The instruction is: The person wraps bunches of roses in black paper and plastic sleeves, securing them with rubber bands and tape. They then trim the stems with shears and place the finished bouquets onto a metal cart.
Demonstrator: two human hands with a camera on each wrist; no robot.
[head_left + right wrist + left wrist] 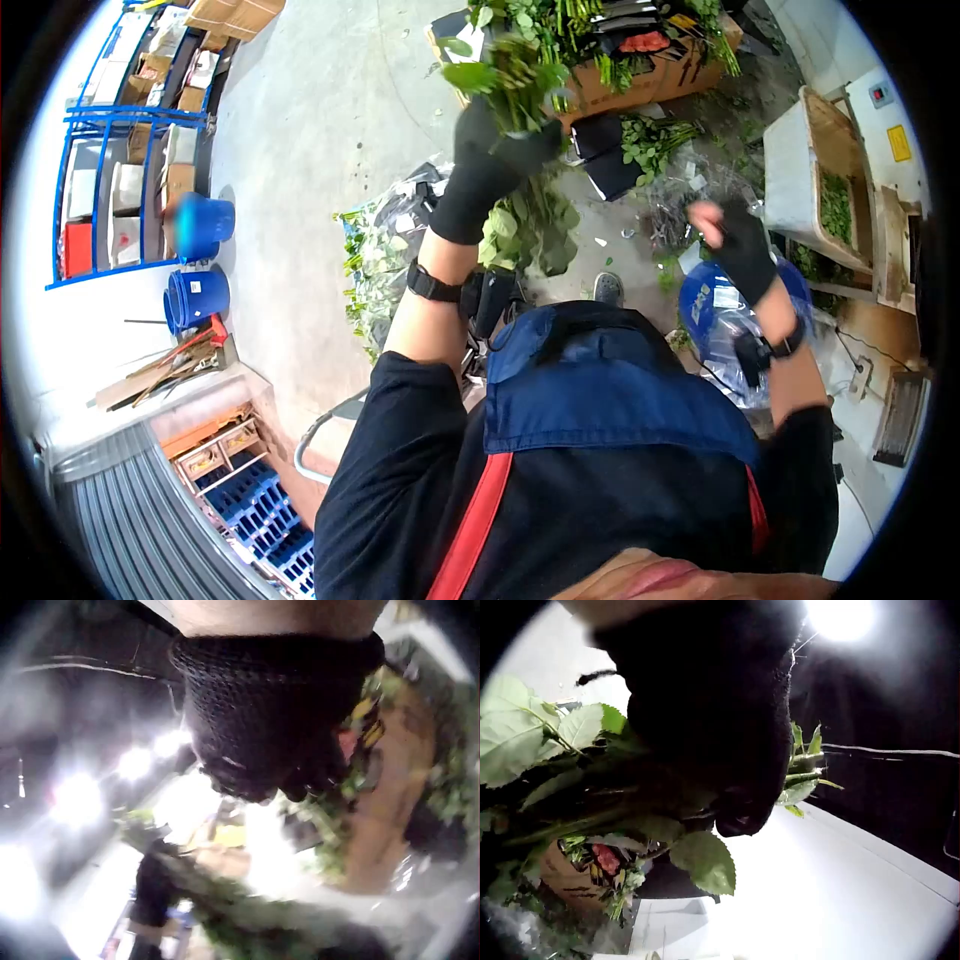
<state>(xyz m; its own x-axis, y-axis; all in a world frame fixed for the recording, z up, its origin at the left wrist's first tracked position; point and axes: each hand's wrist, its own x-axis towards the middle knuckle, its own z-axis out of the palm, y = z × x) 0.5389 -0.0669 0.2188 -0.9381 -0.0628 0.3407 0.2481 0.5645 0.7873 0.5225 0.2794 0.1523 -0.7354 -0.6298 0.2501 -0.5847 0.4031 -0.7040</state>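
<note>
Both hands wear black gloves. In the head view the left hand [495,165] grips a bunch of leafy green stems [515,85], stem ends above the fist and leaves [530,232] hanging below it. The left wrist view shows that hand [705,720] wrapped round the stems, with leaves [705,862] spreading beside it. The right hand [738,245] is apart from the bunch, above a blue tub [705,310] with clear plastic; bare fingertips show and nothing is seen in it. In the right wrist view the right hand [270,727] is dark and blurred, its fingers loosely bent.
A cardboard box [650,85] with stems and dark packets stands ahead. Plastic-wrapped greenery [385,250] lies left of the legs. A white bin [810,180] with leaves stands at right. Blue shelving [95,200] and blue buckets [200,300] are at far left.
</note>
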